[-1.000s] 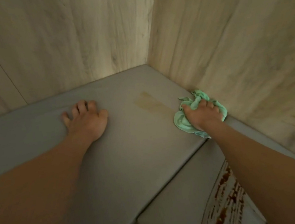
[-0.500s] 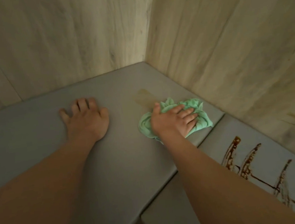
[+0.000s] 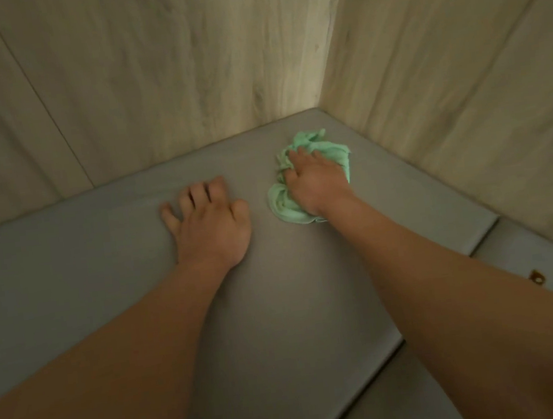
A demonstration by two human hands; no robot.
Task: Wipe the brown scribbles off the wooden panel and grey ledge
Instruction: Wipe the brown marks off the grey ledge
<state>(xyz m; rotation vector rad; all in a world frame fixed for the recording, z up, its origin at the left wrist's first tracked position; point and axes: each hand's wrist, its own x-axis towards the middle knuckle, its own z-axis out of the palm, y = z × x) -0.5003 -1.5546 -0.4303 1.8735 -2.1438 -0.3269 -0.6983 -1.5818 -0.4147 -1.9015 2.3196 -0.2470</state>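
Indoors, likely a home's fitted corner nook: pale wood-grain wall panels [image 3: 150,85] meeting in a far-right corner, a smooth grey ledge [image 3: 68,267] beneath, split by a seam [image 3: 483,237] at the right.

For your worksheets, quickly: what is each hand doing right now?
Left hand: open, resting on the grey ledge.
Right hand: closed, gripping the green cloth.

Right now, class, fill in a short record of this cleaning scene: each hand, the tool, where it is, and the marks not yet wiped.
left hand: rests palm-down on the grey ledge, holding nothing
right hand: grips the crumpled mint-green cloth, pressing it on the ledge
cloth position: near the corner of the pale wooden panels
marks not yet wiped: brown scribbles on the lower grey section, far right
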